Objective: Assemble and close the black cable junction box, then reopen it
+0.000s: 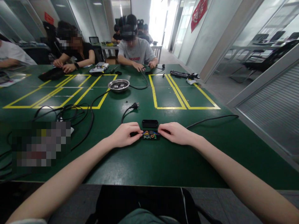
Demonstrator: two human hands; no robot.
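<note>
An opened power adapter [150,135] lies on the green table in front of me, its circuit board with copper coils and blue wires showing in a black half-case. My left hand [128,134] pinches its left end with thumb and fingers. At the right end, my right hand [174,133] pinches in the same way. Whether the fingertips grip the case, the board or the wires is too small to tell. Just behind lies the black case cover [149,123], hollow side up. A cord with a black plug [135,106] runs behind my left hand, and another black cable [210,119] leaves behind my right.
A metal bowl [118,85] holding small metal parts stands further back. Tangled black cables [63,113] and a blurred-out object [42,144] lie at left. Across the table, a person in a grey shirt [137,51] handles a cable. A black tool [184,74] lies back right.
</note>
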